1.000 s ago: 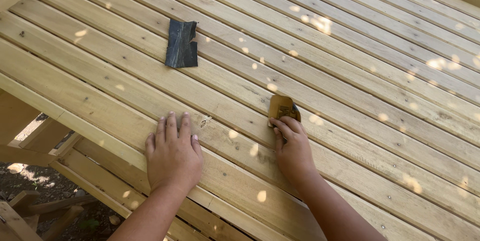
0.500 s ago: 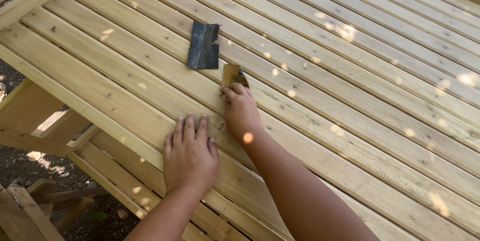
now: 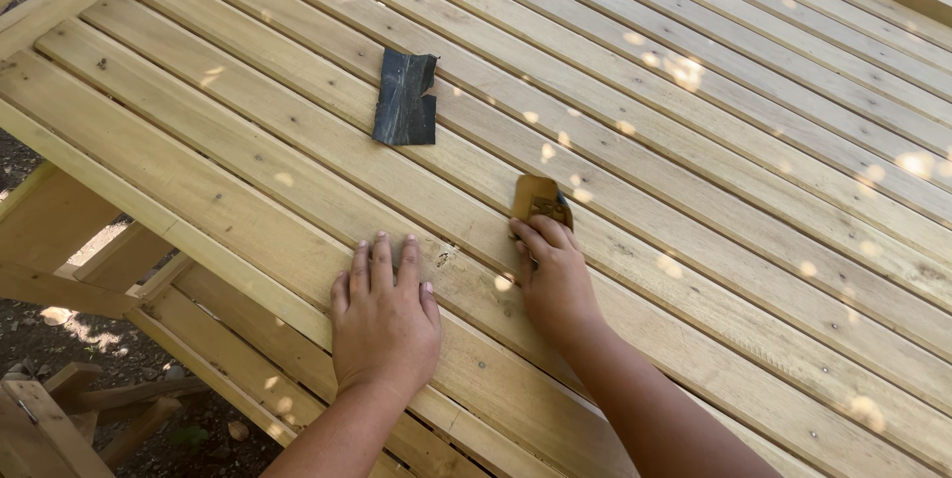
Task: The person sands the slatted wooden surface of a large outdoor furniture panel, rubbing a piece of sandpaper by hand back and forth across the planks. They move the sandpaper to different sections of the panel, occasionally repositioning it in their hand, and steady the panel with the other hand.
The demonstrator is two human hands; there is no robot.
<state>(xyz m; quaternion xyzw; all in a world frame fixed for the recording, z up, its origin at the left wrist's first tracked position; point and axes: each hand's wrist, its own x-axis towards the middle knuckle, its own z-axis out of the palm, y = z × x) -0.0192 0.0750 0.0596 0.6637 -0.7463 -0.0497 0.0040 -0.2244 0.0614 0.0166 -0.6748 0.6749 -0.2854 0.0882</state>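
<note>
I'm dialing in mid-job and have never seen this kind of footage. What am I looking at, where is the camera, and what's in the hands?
There is no machine: these are a person's two bare hands, filmed by one camera worn on the head, looking down. The surface is a slatted top of pale wooden boards. The left hand lies flat, palm down, on the boards. The right hand presses a small folded tan piece of sandpaper against a slat. A dark, torn rectangular sheet of sandpaper lies loose farther up, apart from both hands.

Slatted surface [image 3: 694,141]: pale bare wood, matt, knotty. Sandpaper piece [image 3: 539,198]: tan paper. Dark sheet [image 3: 405,98]: gritty, matt.
</note>
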